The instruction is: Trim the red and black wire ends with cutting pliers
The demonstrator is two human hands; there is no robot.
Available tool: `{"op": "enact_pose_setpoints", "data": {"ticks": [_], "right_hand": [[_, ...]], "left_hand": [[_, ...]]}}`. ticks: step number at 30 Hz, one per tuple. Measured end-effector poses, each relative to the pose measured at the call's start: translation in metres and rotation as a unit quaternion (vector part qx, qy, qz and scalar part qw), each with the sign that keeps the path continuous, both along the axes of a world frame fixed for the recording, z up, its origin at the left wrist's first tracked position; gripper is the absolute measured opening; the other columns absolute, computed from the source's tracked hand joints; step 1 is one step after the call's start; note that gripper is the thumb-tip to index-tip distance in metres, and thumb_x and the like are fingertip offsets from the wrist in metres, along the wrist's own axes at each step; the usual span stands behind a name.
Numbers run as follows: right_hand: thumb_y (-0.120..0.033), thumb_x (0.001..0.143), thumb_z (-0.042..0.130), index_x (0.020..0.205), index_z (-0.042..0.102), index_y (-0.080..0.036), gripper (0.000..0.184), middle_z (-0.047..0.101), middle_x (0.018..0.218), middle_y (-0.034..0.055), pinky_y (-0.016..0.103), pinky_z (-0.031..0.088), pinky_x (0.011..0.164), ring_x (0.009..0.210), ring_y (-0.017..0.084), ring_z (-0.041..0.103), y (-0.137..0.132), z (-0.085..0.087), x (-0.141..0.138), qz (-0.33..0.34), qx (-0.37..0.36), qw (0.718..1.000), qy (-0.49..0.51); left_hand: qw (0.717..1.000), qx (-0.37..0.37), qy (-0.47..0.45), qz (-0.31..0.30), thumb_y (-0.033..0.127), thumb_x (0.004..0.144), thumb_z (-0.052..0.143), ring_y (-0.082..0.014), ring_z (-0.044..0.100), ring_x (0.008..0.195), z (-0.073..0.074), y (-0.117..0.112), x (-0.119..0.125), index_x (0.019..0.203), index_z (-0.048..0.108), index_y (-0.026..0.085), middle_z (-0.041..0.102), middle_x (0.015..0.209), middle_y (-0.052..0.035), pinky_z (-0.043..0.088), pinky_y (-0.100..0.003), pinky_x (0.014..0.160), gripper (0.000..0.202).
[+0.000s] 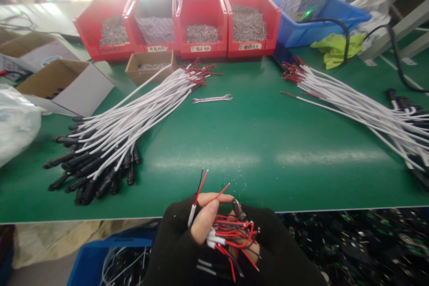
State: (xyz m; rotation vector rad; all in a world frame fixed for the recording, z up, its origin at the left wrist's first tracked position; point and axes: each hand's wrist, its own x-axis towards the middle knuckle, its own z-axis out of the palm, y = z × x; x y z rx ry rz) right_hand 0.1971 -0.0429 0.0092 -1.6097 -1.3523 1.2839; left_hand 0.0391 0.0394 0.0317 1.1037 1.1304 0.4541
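Note:
My left hand (205, 219) is closed, thumb and index finger pinching a red wire (223, 191). A white cable end (192, 215) with one red and one black wire sticks up beside the thumb. Below the fingers a bundle of red and black wires (234, 234) fans out to the right from white sheaths. Mostly hidden behind this bundle, my right hand (254, 250) is closed around a small metal tool (238, 210); its tip is near my left index fingertip, and its exact kind is unclear. Both hands are over my lap at the table's front edge.
White cables (144, 103) with black connectors lie at left, more cables (362, 103) at right. Between them is a wrench (212, 98). Red bins (203, 47) of small parts line the back. Cardboard boxes (87, 87) stand left, a blue crate (295, 33) back right.

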Motion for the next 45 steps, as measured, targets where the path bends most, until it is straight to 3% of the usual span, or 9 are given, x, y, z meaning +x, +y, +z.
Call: {"op": "enact_pose_setpoints", "data": {"ticks": [11,15,22,29,33,39,43,45], "right_hand": [[-0.035,0.102,0.063,0.118,0.067,-0.017,0.025,0.07,0.114,0.0068,0.036,0.062,0.079,0.091,0.02,0.071,0.0,0.0,0.0,-0.005,-0.002,1.0,0.01],[-0.035,0.101,0.065,0.123,0.065,-0.017,0.028,0.068,0.12,0.008,0.04,0.062,0.083,0.098,0.022,0.07,0.0,0.0,0.0,-0.01,-0.003,1.0,0.017],[-0.035,0.101,0.065,0.124,0.065,-0.017,0.029,0.068,0.123,0.0085,0.042,0.061,0.086,0.101,0.023,0.07,-0.004,-0.004,0.0,-0.022,-0.016,0.999,0.037],[-0.043,0.101,0.061,0.112,0.075,-0.02,0.029,0.075,0.116,0.0083,0.042,0.058,0.096,0.105,0.024,0.071,-0.009,-0.007,-0.001,-0.039,-0.038,0.996,0.068],[-0.045,0.099,0.06,0.106,0.079,-0.023,0.03,0.079,0.105,0.0068,0.033,0.06,0.087,0.098,0.025,0.074,-0.006,-0.008,-0.002,-0.037,-0.038,0.995,0.081],[-0.048,0.098,0.058,0.106,0.08,-0.024,0.033,0.08,0.099,0.0074,0.032,0.06,0.082,0.09,0.023,0.075,-0.003,-0.008,-0.006,-0.067,-0.011,0.994,0.082],[-0.057,0.102,0.049,0.096,0.082,-0.022,0.048,0.077,0.081,0.0054,0.027,0.057,0.069,0.077,0.02,0.074,-0.004,-0.012,-0.007,-0.061,-0.005,0.993,0.099],[-0.062,0.099,0.052,0.107,0.079,-0.018,0.052,0.078,0.096,0.01,0.029,0.06,0.074,0.086,0.022,0.074,-0.009,-0.016,-0.005,-0.108,-0.045,0.991,0.072]], "left_hand": [[1.0,0.007,-0.007,0.005,0.034,0.095,0.061,-0.0183,0.079,0.071,0.0,0.0,0.001,0.095,0.084,0.025,0.084,0.083,0.0001,0.061,-0.024,0.07,0.024],[1.0,0.003,-0.006,0.012,0.032,0.094,0.061,-0.021,0.08,0.072,0.003,0.0,0.002,0.093,0.084,0.023,0.084,0.083,-0.0018,0.062,-0.027,0.072,0.024],[0.999,0.017,-0.008,0.026,0.029,0.094,0.062,-0.0196,0.08,0.072,0.004,-0.001,0.003,0.091,0.084,0.024,0.084,0.085,-0.0011,0.061,-0.024,0.071,0.023],[0.999,0.029,0.017,0.004,0.036,0.094,0.063,-0.0188,0.078,0.071,-0.002,-0.001,-0.001,0.094,0.085,0.025,0.083,0.081,0.0,0.059,-0.023,0.068,0.025],[0.999,0.034,0.011,0.004,0.033,0.094,0.063,-0.0175,0.078,0.072,0.0,0.001,0.0,0.093,0.085,0.026,0.082,0.079,0.0008,0.059,-0.021,0.067,0.024],[0.999,0.027,0.015,0.006,0.032,0.093,0.061,-0.0198,0.079,0.071,0.002,0.0,0.003,0.092,0.085,0.024,0.084,0.084,-0.0013,0.06,-0.025,0.068,0.025],[0.998,0.058,0.031,-0.009,0.037,0.092,0.061,-0.0241,0.079,0.074,-0.003,0.001,0.001,0.093,0.085,0.024,0.084,0.086,-0.0026,0.062,-0.028,0.068,0.028],[0.997,0.066,0.031,-0.022,0.038,0.092,0.061,-0.0252,0.077,0.07,-0.005,0.003,-0.001,0.092,0.086,0.024,0.084,0.08,-0.0025,0.062,-0.029,0.066,0.029]]}}
